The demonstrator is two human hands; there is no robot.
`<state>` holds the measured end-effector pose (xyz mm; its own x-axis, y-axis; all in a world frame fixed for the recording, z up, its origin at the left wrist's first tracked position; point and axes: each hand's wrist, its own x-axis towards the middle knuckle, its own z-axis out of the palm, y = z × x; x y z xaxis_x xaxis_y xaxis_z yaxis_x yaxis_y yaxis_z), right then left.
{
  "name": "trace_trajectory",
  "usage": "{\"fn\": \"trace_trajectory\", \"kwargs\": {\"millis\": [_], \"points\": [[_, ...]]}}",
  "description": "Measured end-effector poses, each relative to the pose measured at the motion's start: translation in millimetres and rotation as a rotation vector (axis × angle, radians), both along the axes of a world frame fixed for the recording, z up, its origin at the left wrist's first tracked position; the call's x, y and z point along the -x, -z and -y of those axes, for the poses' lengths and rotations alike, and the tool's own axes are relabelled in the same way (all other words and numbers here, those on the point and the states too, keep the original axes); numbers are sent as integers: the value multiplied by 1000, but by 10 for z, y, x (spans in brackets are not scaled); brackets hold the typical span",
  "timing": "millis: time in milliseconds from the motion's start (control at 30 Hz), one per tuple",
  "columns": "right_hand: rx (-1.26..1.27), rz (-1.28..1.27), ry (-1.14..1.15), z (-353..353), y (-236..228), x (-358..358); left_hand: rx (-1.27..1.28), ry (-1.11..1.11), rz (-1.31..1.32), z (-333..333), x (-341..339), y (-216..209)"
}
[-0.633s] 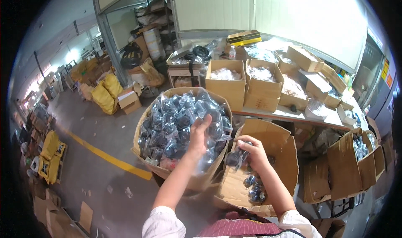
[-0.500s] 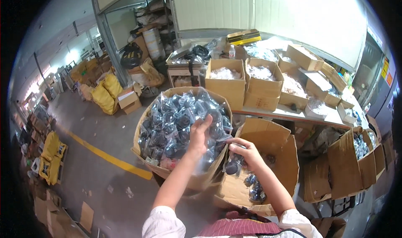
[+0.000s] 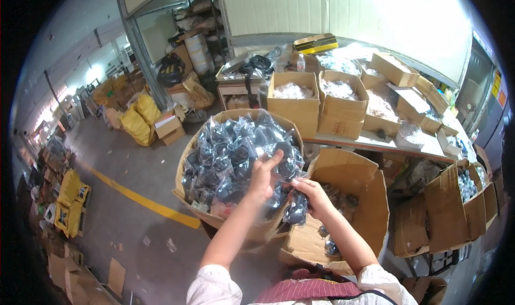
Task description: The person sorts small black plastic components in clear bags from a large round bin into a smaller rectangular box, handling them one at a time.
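Observation:
My left hand is over the near right part of a large carton heaped with clear bags of black parts. Its thumb side faces up, and it grips a clear bag of round black parts; some fingers are hidden behind it. Close by on the right, my right hand pinches the top of a small clear bag with a black part, which hangs below the fingers. The two hands nearly meet at the plastic edge. Under my right forearm stands an open carton with a few similar bags inside.
A bench along the far wall carries open cartons of clear bags and a plastic bottle. More cartons stand at right. Yellow sacks and a yellow floor line lie to the left.
My left hand and its bag have shifted slightly right. My right hand has drawn a little toward it with the small bag; the whole view has shifted slightly.

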<state>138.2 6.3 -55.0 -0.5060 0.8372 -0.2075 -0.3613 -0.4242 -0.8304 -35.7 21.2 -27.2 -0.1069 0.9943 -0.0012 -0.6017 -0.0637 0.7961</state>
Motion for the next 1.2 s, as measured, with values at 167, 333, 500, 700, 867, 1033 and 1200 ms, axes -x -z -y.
{"fn": "trace_trajectory", "kwargs": {"millis": [167,333,500,700,867,1033,1200], "points": [[-34,-53,-5,-55,36,38,-7,100,-32,-84,111,156],[14,-149,-37,-101,68,41,-8,152,78,-25,73,5],[-25,-106,-51,-128,127,20,-76,170,165,25,69,-84],[25,-96,-76,-127,198,-86,-194,120,91,56,14,-84],[19,-115,-80,-134,202,-139,-200,110,41,27,0,-81],[-62,-129,24,-102,100,-164,-167,53,59,18,1,-88],[-410,11,141,7,-165,-205,-125,0,12,7,2,-78]]}}
